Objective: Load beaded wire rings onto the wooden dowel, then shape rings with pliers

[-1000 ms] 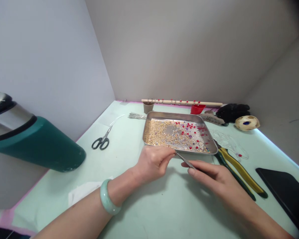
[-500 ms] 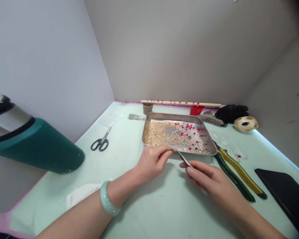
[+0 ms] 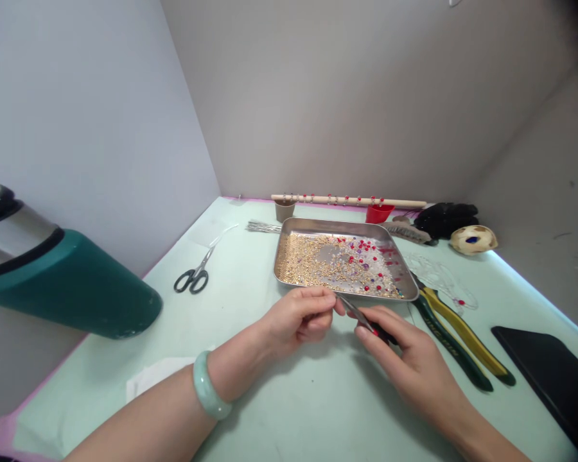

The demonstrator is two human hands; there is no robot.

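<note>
My left hand (image 3: 306,319), with a pale green bangle (image 3: 209,387) on its wrist, is closed in a pinch just in front of the bead tray. Whatever lies between its fingertips is too small to make out. My right hand (image 3: 404,346) grips slim needle-nose pliers (image 3: 359,312), whose silver jaws point up and left to the left fingertips. Part of their dark handle, with a bit of red, shows by the palm. Behind both hands stands the shallow metal tray (image 3: 345,226), holding loose gold, clear, red and purple beads.
Scissors (image 3: 192,280) and a large green bottle (image 3: 72,282) are on the left. Green-and-yellow pliers (image 3: 455,333) and a black flat object (image 3: 544,372) lie right. Behind the tray, a wooden stick (image 3: 351,200) with beaded loops rests across a brown cup (image 3: 284,210) and a red cup (image 3: 379,213).
My left fingers have curled in more, and the hand sits slightly lower. The pliers in my right hand have turned, showing more of their handle, with the jaws closer to the left fingertips.
</note>
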